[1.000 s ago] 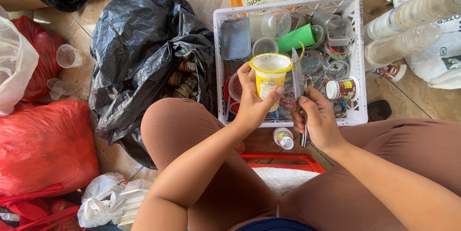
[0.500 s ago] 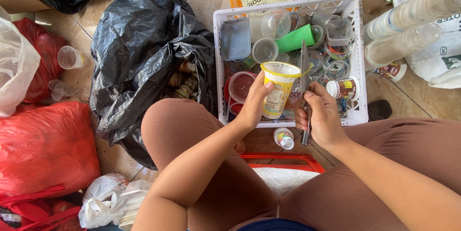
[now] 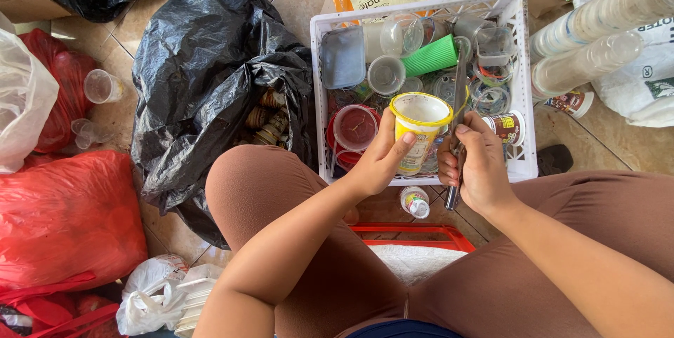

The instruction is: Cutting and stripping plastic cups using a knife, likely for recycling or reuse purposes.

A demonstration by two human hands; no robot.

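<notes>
**Gripping a yellow cup over the crate**

Holding a yellow plastic cup (image 3: 419, 127) upright, the left hand (image 3: 375, 162) wraps its side above the white crate (image 3: 523, 99). Just beside it, the right hand (image 3: 481, 166) is closed around a long metal knife (image 3: 458, 110), blade pointing away. A black bag (image 3: 203, 85) lies left of the crate.
</notes>
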